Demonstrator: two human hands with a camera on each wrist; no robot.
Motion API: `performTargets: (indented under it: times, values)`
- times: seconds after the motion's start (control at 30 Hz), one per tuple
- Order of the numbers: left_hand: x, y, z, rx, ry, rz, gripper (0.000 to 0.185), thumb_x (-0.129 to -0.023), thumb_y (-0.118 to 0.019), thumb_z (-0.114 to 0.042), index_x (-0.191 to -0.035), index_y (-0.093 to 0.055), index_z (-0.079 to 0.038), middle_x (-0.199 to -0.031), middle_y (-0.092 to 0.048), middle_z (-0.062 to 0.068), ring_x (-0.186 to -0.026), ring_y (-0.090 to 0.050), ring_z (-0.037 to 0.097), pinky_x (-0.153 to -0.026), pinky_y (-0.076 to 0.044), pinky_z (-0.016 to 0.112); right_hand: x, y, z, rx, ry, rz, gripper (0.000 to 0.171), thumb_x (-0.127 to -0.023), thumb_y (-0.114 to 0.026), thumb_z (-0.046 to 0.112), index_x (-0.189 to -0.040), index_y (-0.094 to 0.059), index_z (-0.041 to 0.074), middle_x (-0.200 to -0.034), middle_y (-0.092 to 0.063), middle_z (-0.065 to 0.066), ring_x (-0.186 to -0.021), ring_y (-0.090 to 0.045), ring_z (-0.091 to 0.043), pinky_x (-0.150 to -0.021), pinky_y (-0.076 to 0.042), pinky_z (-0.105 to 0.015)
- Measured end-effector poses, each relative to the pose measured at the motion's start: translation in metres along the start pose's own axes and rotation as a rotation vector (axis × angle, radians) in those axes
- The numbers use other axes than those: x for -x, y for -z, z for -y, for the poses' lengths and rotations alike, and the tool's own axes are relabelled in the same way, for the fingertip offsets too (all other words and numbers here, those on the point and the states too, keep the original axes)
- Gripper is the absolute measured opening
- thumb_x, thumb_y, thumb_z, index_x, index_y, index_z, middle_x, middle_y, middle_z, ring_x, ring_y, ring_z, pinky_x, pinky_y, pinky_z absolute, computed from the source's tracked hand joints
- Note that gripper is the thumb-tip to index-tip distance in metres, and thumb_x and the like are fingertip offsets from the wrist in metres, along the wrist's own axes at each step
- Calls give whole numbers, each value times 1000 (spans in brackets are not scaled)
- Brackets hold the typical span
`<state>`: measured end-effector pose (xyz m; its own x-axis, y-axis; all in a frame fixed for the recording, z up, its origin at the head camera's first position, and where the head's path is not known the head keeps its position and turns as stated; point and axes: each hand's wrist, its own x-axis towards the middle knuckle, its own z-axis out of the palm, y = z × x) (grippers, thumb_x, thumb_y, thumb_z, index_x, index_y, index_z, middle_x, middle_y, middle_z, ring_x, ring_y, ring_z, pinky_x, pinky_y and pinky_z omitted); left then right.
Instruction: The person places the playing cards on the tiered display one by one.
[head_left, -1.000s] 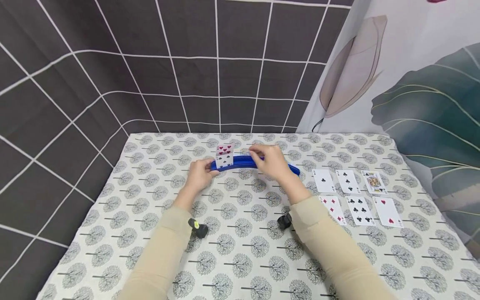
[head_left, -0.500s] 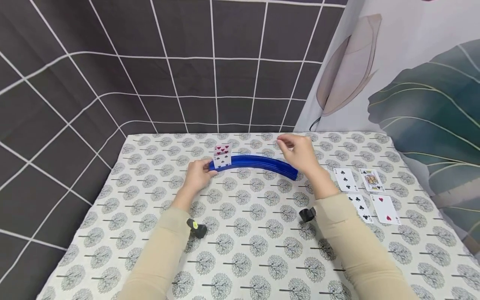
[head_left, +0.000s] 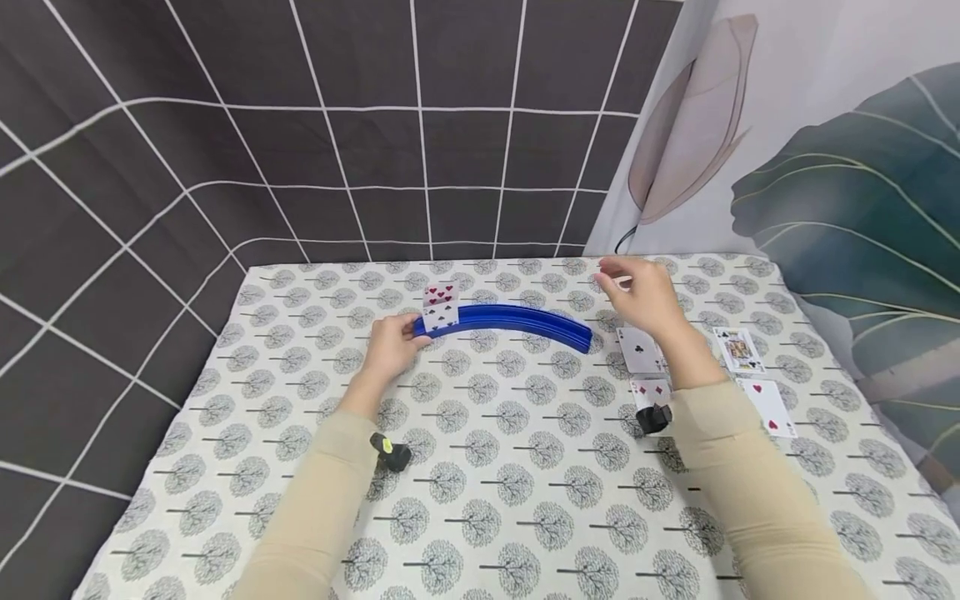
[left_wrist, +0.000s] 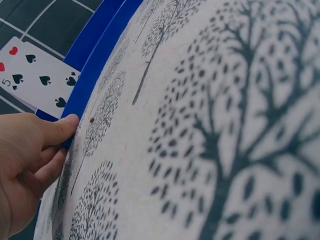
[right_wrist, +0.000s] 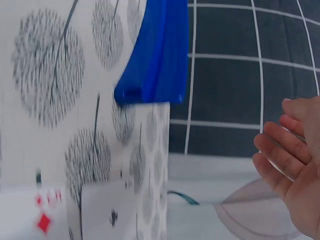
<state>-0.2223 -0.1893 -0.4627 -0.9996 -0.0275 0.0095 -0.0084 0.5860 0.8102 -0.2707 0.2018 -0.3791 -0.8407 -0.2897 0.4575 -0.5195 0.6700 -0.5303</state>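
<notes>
A curved blue card holder (head_left: 517, 317) lies towards the back of the table. In its left end stand a five of spades (head_left: 441, 317) and, behind it, a hearts card (head_left: 441, 293). My left hand (head_left: 390, 343) grips that end of the holder, its thumb (left_wrist: 62, 129) on the near side. My right hand (head_left: 643, 293) is raised to the right of the holder with nothing in it, its fingers loosely bent. Below it lie an ace of clubs (head_left: 637, 352) and a diamonds card (head_left: 649, 389) in the head view.
Further right lie a king (head_left: 739, 352) and a two of hearts (head_left: 767, 407), face up. My right forearm hides other cards between them and the ace. A tree-print cloth (head_left: 517, 500) covers the table, with a dark gridded curtain (head_left: 375, 150) behind.
My right hand has moved from over the card holder to the right, past its end to above the laid-out cards. The left hand keeps its grip on the holder.
</notes>
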Motion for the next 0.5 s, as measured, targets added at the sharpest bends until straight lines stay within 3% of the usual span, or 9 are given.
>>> performTargets:
  times: [0.5]
  values:
    - [1, 1, 1, -4, 19, 9, 53, -86, -79, -6, -134, -59, 5, -121, -67, 26, -111, -69, 35, -96, -59, 34, 21, 51, -43, 134, -204, 117, 39, -102, -61, 20, -126, -61, -10, -124, -63, -33, -110, -62, -51, -94, -54, -63]
